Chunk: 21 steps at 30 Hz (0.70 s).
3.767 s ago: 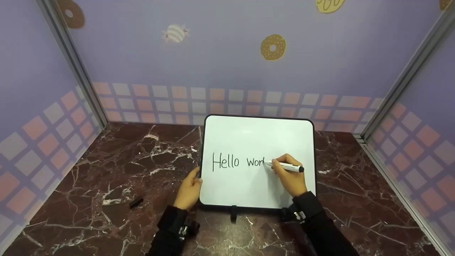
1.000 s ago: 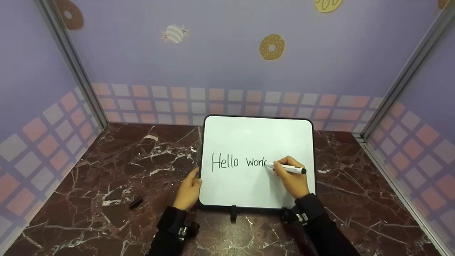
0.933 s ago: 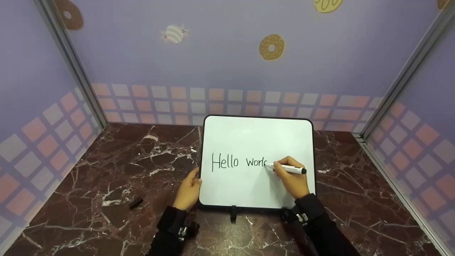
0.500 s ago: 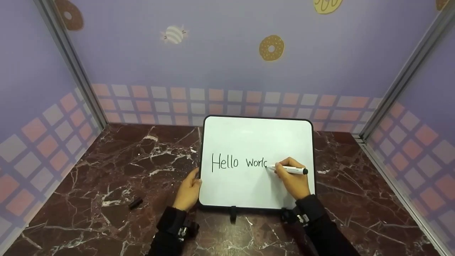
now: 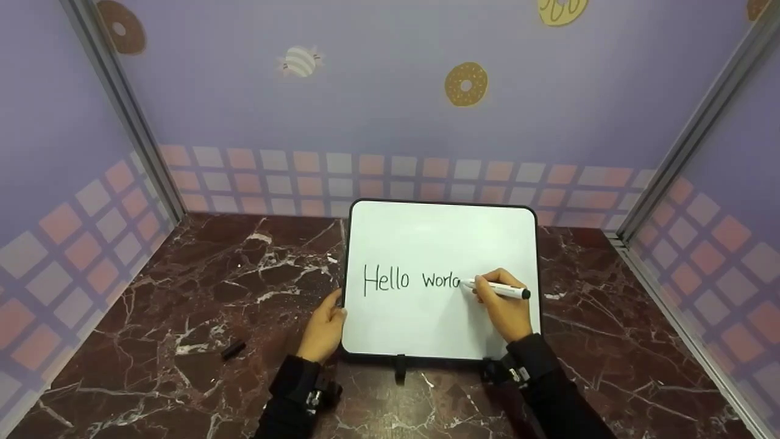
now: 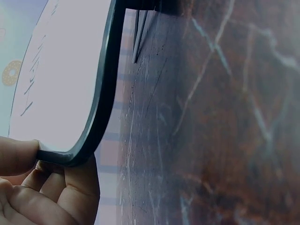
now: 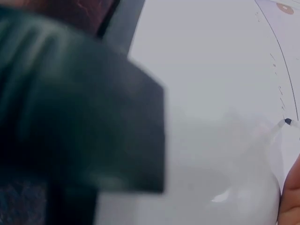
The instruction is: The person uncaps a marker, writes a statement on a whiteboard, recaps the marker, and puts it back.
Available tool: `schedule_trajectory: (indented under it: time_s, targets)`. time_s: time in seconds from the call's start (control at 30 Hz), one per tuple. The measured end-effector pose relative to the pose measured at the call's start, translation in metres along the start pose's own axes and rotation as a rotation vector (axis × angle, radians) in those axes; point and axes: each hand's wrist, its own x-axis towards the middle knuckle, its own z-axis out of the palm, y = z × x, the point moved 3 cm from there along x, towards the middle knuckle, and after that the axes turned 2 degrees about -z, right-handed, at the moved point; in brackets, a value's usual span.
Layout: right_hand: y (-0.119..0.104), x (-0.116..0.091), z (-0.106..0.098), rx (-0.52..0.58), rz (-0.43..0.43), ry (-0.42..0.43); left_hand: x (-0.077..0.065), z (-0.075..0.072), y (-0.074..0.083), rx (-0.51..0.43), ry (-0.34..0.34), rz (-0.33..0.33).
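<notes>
A whiteboard (image 5: 414, 238) with a black frame stands tilted back on the table, bearing "Hello" and, after it, "worl" with a rounded letter stroke. My right hand (image 5: 507, 311) pinches a white marker (image 5: 506, 290) with a black end, its tip at the last letter. In the right wrist view the marker's dark tip (image 7: 288, 121) meets the board. My left hand (image 5: 322, 329) grips the board's left edge; in the left wrist view the thumb (image 6: 16, 157) lies on the front and curled fingers (image 6: 77, 197) are behind the frame.
A small black marker cap (image 5: 233, 349) lies on the dark red marbled table (image 5: 183, 390), left of my left hand. Black feet (image 5: 400, 369) project below the board. A purple wall (image 5: 378, 122) with a tile pattern rises behind, with side walls left and right.
The marker has moved slightly right across the board, adding the "l" and a rounded stroke after "wor". My right hand shifted with it. My left hand stays on the board's edge.
</notes>
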Motion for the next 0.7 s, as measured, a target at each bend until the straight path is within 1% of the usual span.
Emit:
schedule_trajectory:
  time_s: [0.07,0.17,0.33,0.53,0.7]
  targets:
    - [0.0,0.001,0.0,0.004,0.001,0.004,0.0,0.0,0.0,-0.009,-0.005,-0.003]
    - [0.0,0.003,0.0,0.004,0.007,0.015,0.0,0.0,0.0,-0.001,0.003,0.006]
    - [-0.001,0.008,0.001,0.028,0.006,0.028,0.0,0.001,0.001,0.001,0.011,0.0]
    - [-0.003,0.013,0.001,0.039,0.001,0.026,0.0,0.001,0.001,-0.016,0.013,0.008]
    - [-0.003,0.014,0.002,0.043,0.004,0.028,0.0,0.0,0.0,-0.003,0.017,0.008]
